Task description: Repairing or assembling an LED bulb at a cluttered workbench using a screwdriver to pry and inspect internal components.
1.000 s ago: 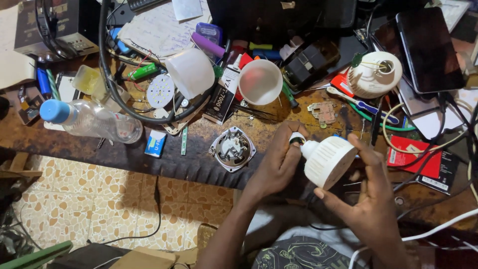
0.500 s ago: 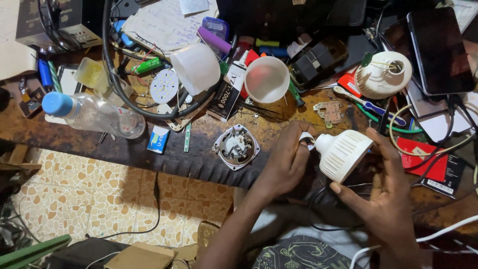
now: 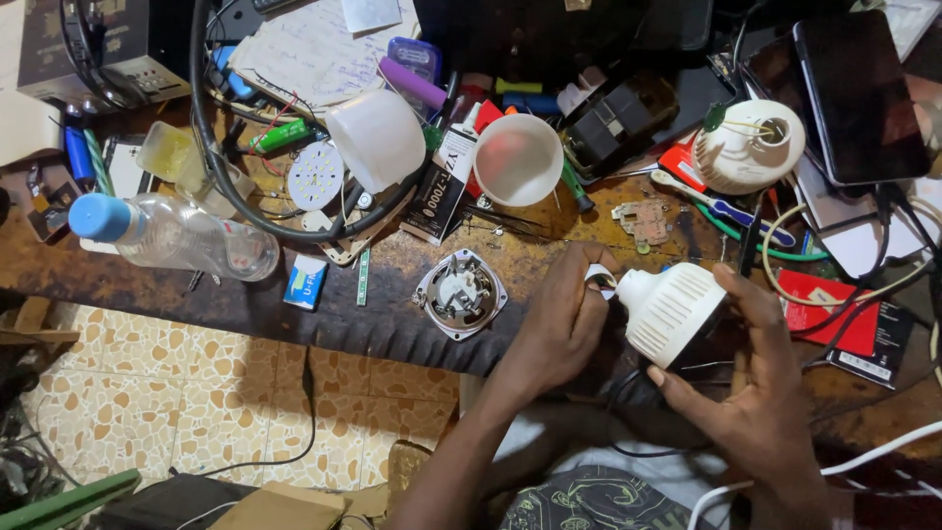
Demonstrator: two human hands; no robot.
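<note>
White ribbed plastic bulb housing (image 3: 670, 312); clear plastic bottle with blue cap (image 3: 175, 234); dark brown worn wooden surface (image 3: 245, 294); beige mottled floor tiles (image 3: 157, 393).

A round metal part (image 3: 459, 292) lies near the bench's front edge. Left of it sit a small blue box (image 3: 306, 282) and, farther left, a plastic bottle (image 3: 186, 236) on its side. Behind it stands a white cup (image 3: 517, 159), with a white dome (image 3: 377, 139) and an LED disc (image 3: 316, 176) to the cup's left. Far right of it lies a dark tablet (image 3: 859, 98).
</note>
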